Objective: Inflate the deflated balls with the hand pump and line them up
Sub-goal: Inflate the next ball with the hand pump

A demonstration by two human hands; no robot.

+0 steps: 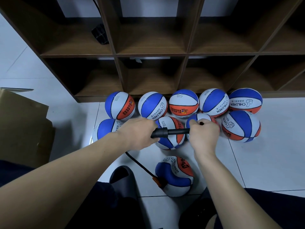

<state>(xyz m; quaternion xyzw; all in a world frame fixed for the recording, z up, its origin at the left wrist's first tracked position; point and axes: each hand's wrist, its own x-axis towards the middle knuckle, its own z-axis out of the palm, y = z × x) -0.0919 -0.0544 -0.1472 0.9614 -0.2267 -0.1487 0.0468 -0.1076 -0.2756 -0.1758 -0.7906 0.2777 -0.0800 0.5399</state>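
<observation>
Balls in blue, white and orange lie on the tiled floor before a brown shelf, five in a back row with four more just in front, and one dented ball lies nearest, between the person's feet. Left hand grips the black pump barrel, held level above the balls, while the right hand is curled round its handle, the rod partly drawn out. A black hose runs down from the pump to an orange fitting on the dented ball.
</observation>
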